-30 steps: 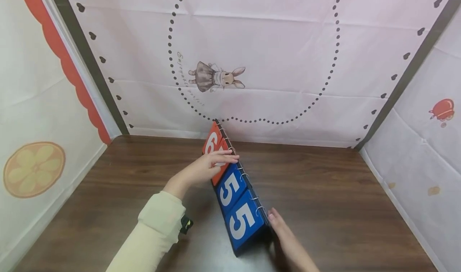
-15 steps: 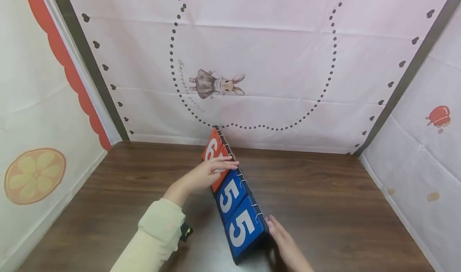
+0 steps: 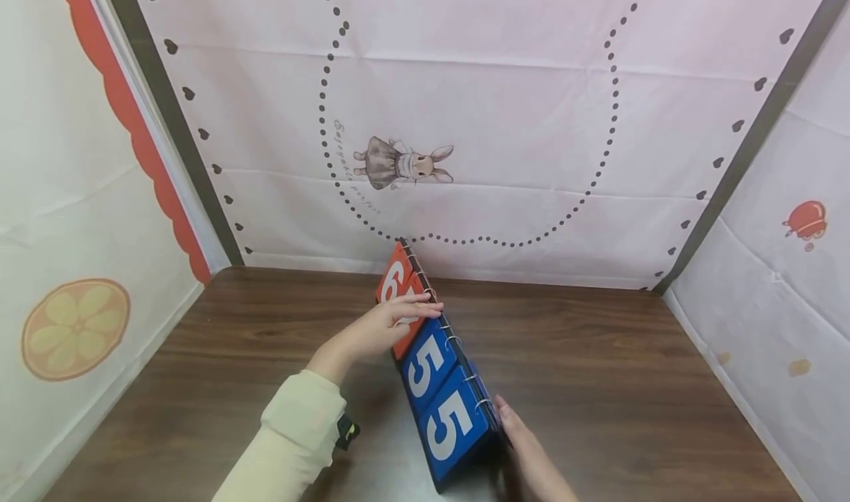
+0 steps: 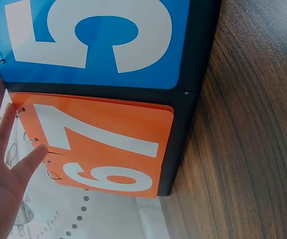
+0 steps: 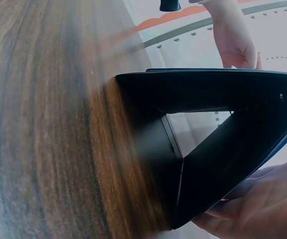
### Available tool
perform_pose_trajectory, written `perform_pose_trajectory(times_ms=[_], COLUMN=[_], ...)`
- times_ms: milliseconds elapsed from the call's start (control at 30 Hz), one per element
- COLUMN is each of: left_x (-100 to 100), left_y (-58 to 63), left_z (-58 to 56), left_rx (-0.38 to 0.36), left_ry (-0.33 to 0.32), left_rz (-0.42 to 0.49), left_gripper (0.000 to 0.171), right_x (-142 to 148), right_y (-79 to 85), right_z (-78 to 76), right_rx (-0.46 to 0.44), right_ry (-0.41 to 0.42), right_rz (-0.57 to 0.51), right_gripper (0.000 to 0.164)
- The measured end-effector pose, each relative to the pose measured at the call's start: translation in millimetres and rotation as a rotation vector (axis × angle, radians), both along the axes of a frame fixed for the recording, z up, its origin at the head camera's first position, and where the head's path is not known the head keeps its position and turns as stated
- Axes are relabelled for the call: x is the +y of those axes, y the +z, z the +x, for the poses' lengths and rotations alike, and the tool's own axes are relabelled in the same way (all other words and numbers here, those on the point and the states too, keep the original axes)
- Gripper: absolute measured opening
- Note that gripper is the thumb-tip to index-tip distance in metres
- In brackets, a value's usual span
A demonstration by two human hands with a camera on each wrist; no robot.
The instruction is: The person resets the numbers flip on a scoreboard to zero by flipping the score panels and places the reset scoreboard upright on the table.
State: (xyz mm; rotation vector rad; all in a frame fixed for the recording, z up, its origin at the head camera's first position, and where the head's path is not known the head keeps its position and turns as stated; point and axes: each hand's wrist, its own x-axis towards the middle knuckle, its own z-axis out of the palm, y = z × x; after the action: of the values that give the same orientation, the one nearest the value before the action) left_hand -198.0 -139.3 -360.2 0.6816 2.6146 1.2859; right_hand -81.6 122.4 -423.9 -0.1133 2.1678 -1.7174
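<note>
A tabletop flip scoreboard (image 3: 437, 334) stands as a tent at mid-table, ring-bound along its top ridge. Its left face has blue cards (image 3: 420, 407) with white 5s and red-orange cards (image 4: 98, 137) with white digits. My left hand (image 3: 380, 326) lies over the ridge near the red cards, fingers extended and touching the rings' edge. Around the near end, my right hand (image 3: 534, 454) has its fingers against the scoreboard's right face; that face is mostly hidden in the head view. In the right wrist view the black hollow inside (image 5: 208, 144) shows, with right fingers (image 5: 218, 211) along the outer panel.
Dark wood-grain table (image 3: 598, 384) lies under the scoreboard and to both sides. A white printed cloth wall (image 3: 518, 133) rises behind, close to the scoreboard's far end. More cloth walls (image 3: 790, 280) border the table left and right.
A sliver of blue card now shows past the ridge on the right face, beside my right hand. My left hand stays in place on the ridge. The head view has tilted slightly upward.
</note>
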Motion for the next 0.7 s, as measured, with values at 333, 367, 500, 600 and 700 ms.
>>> perform_pose_trajectory(times_ms=[333,367,500,600,700], left_x=[-1,0,0,0,0], left_y=[-1.0,-0.8,1.1,2.2,2.6], left_z=[2.3,2.2,1.9,2.4,3.6], left_rx=[-0.007,-0.006,0.007,-0.001,-0.014], left_ry=[-0.003,-0.007,-0.015,-0.009,-0.001], left_rz=[0.000,0.002,0.009,0.013,0.011], left_gripper=[0.045,0.045,0.045,0.043,0.043], right_x=[-2,-2,-1,-1,0], right_y=[2.6,3.5,7.8,11.4,14.7], right_z=[2.6,2.2,0.1,-0.2,0.0], right_rx=[-0.023,-0.026,-0.064,-0.065,-0.051], right_ry=[-0.053,-0.065,-0.121,-0.165,-0.216], right_rz=[0.013,0.017,0.037,0.027,0.002], right_gripper=[0.069,0.070,0.076,0.076,0.075])
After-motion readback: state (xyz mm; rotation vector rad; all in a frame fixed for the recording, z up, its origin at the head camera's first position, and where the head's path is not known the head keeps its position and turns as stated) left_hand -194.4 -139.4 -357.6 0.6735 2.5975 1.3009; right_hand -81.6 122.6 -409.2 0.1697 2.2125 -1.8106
